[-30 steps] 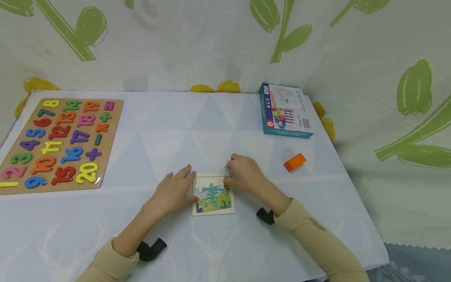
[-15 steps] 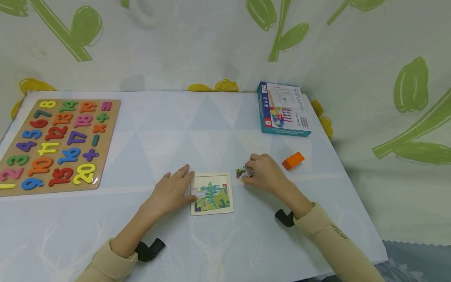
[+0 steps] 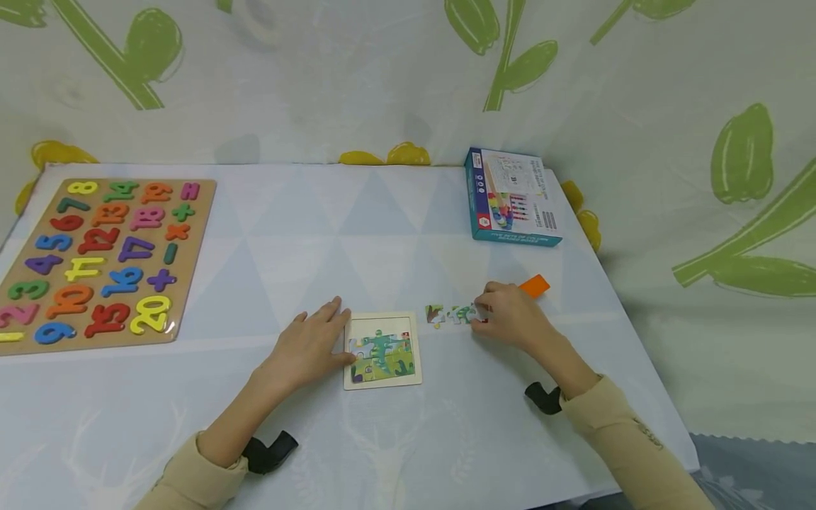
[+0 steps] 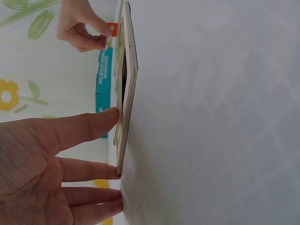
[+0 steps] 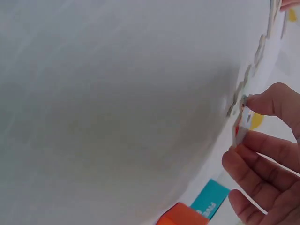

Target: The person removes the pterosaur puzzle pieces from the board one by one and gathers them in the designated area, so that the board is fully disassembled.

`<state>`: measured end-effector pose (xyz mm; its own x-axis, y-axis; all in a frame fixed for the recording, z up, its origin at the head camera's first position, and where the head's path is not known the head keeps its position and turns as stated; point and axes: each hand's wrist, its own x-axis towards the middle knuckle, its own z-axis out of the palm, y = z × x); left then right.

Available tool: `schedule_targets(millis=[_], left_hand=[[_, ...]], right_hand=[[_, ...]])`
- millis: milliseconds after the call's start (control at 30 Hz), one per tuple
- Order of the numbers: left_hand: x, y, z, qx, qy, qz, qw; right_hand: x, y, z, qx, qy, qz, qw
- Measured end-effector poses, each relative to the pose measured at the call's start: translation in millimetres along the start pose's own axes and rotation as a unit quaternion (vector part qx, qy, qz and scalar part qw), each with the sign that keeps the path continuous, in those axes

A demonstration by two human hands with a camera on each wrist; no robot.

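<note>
A small square puzzle tray (image 3: 382, 387) with a green dinosaur picture lies on the table, its assembled pieces (image 3: 382, 358) filling the lower part. At its left side rests my left hand (image 3: 311, 348), fingers extended, the thumb on the tray and a fingertip at its edge in the left wrist view. My right hand (image 3: 519, 317) pinches a jigsaw piece (image 5: 243, 125) between thumb and fingers, low over the table. Beside it, in a row right of the tray, lie a brown and green jigsaw piece (image 3: 435, 314) and a green one (image 3: 460, 315).
An orange block (image 3: 535, 285) lies just behind my right hand, partly hidden by it. Further back stands a teal and white box (image 3: 516, 198). A number board (image 3: 202, 234) with colourful numerals occupies the table's left side.
My right hand has moved right from the tray's upper right corner. Jigsaw pieces now lie along the table between tray and hand. My left hand stays at the tray.
</note>
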<state>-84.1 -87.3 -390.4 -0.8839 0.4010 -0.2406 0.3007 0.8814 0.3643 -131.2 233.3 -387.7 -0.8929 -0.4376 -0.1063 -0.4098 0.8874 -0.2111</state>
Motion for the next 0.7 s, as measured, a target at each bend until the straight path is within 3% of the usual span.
schedule_targets(millis=[233, 700], left_hand=[[0.6, -0.9, 1.3, 0.006, 0.004, 0.002, 1.0000], [0.8, -1.0, 0.6, 0.005, 0.002, 0.003, 1.0000]], right_hand=[[-4.2, 6.0, -0.1, -0.058, -0.013, -0.014, 0.9982], [-3.6, 5.1, -0.1, -0.064, -0.022, -0.040, 0.9970]])
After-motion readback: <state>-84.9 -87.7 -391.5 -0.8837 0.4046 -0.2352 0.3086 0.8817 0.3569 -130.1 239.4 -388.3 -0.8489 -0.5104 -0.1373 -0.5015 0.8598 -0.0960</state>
